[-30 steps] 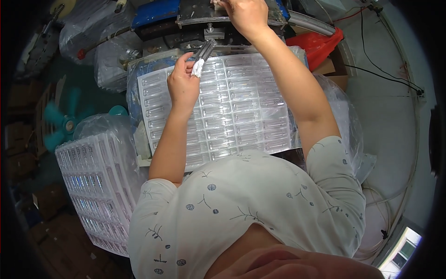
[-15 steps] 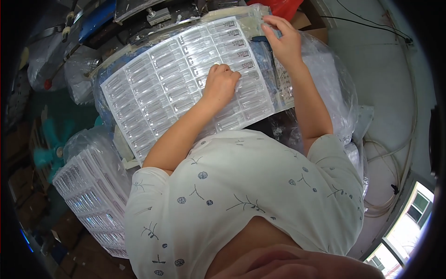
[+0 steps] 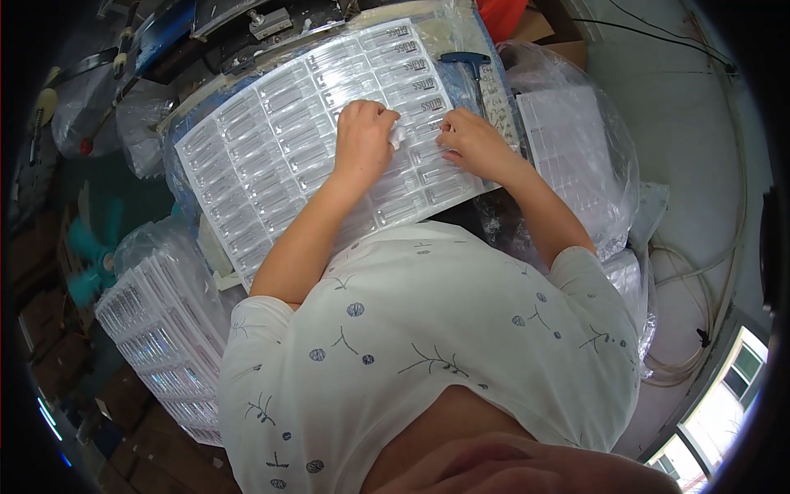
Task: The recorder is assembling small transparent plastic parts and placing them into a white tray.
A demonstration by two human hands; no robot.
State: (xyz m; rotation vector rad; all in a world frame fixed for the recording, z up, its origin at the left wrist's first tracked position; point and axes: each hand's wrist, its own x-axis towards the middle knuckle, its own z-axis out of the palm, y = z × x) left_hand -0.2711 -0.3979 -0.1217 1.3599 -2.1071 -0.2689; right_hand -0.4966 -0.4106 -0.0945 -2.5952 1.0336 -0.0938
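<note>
A large clear plastic sheet with rows of moulded compartments lies over the table in front of me. Short dark printed labels run down its right-hand column. My left hand rests over the middle of the sheet with its fingers curled round a small white piece, which looks like paper or film. Just to its right, my right hand is at the label column, thumb and fingertips drawn together over a compartment. Whatever is in that pinch is too small to make out.
Beyond the sheet's right edge lies a blue T-handle tool. Stacked sheets in a clear bag stand at the right, and more stacked sheets at the lower left. A dark machine lines the far edge; a teal fan is at left.
My right hand has come from beside the table's far right edge down and left onto the label column. My left hand has shifted slightly left and up, and its white piece now shows.
</note>
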